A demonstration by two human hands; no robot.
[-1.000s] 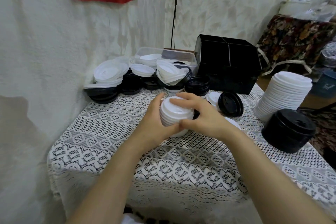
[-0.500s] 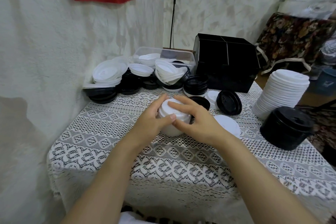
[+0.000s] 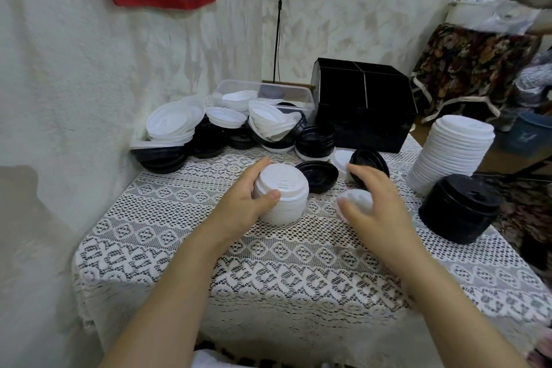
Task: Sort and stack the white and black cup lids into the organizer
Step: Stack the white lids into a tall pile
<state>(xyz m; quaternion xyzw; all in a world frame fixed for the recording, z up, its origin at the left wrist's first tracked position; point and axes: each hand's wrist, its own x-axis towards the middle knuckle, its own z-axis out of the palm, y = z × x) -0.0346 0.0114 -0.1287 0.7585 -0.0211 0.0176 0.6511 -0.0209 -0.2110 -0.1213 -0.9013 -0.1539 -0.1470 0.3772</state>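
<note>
Now the left grip (image 3: 248, 203) wraps round a short stack of white lids (image 3: 283, 197) on the desk (image 3: 268, 272). They look thin, light and bendy and may slide apart, so hold the sides low. The right grip (image 3: 376, 209) curls over one white lid (image 3: 357, 200); it is blurry, so I cannot tell if it pinches.
</note>
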